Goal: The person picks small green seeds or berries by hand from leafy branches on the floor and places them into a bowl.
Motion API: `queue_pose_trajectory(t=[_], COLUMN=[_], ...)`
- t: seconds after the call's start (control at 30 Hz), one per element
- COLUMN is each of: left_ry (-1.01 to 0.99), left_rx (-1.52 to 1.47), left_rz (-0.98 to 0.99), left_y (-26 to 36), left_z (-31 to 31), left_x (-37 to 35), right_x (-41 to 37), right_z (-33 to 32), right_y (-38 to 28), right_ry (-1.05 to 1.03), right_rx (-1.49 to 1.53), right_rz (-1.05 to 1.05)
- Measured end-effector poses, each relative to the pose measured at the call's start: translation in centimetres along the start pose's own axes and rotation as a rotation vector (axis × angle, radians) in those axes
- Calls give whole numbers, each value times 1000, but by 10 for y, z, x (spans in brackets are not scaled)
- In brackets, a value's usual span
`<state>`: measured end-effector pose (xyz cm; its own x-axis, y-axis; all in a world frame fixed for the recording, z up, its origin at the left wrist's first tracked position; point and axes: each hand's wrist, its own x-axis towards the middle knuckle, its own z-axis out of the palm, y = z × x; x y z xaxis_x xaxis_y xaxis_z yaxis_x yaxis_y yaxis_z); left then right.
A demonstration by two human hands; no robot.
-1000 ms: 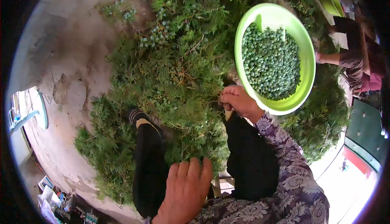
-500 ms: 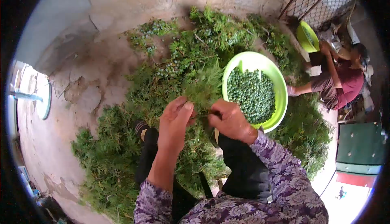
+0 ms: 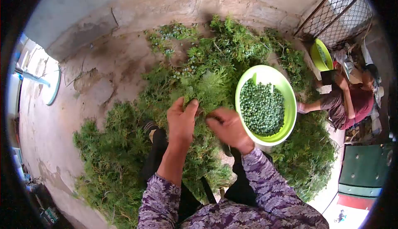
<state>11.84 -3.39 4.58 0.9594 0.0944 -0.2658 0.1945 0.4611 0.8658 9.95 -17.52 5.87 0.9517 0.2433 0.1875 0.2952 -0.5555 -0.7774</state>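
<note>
My left hand (image 3: pixel 182 120) is closed, thumb against fingers, on a feathery evergreen sprig (image 3: pixel 212 82) that points up and away from me. Close by on its right, my right hand (image 3: pixel 230 128) has curled fingers, a little smeared by motion; what they pinch, if anything, is hidden. Just beyond the right hand stands a lime-green basin (image 3: pixel 265 74) with a pale rim. Small round green berries (image 3: pixel 262 108) fill much of it. Cut evergreen branches (image 3: pixel 112 154) lie beneath and around both hands.
Berry-bearing branches (image 3: pixel 178 30) reach toward the wall (image 3: pixel 157 9). At right sits another person (image 3: pixel 358 106) near a second green basin (image 3: pixel 320 55). A wire-mesh panel (image 3: pixel 346 15) leans behind, and a dark green box (image 3: pixel 365 165) stands at lower right.
The view has shifted, so the basin appears lower and farther right. My right hand has moved slightly nearer the left. The other person's green basin has gone from their hands to beside them.
</note>
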Motion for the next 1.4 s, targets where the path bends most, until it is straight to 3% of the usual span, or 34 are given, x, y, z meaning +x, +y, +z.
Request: queue_pose_trajectory(t=[0.03, 0.1, 0.17, 0.23, 0.37, 0.43, 0.5, 0.57, 0.63, 0.87, 1.17, 1.23, 1.3, 1.4], left_ry=[28, 17, -2, -24, -52, -67, -101, -137, -170, -267, -392, -380, -375, -396], left_rx=[64, 204, 357, 600, 775, 801, 797, 792, 637, 661, 878, 1034, 1052, 1119], left_rz=[35, 55, 66, 321, 384, 425, 364, 301, 182, 148, 374, 574, 631, 720], left_y=[2, 4, -3, -18, -23, -33, -30, -32, -38, -37, -27, -20, -18, -12], left_z=[3, 5, 6, 5, 11, 11, 20, 27, 30, 38, 28, 25, 20, 17], left_x=[0, -2, -3, -1, 0, 4, -1, -3, -2, -4, -3, -5, -4, -4], right_x=[2, 13, 19, 18, 18, 18, 18, 19, 18, 14, 10, 12, 14, 16], right_z=[-7, -27, -35, -39, -41, -42, -44, -48, -50, -59, -64, -74, -93, -92], right_y=[6, 3, 10, 13, 8, 17, 18, 20, 27, 33, 38, 49, 46, 45], right_ry=[26, 220, 302, 390, 356, 352, 321, 248, 233, 156, 54, 199, 302, 257], right_rx=[167, 556, 674, 792, 688, 209, 254, 84, 67, -8, 11, 276, 918, 1028], right_rz=[260, 423, 362, 303, 234, -33, 28, -5, -10, -48, 69, 297, 445, 436])
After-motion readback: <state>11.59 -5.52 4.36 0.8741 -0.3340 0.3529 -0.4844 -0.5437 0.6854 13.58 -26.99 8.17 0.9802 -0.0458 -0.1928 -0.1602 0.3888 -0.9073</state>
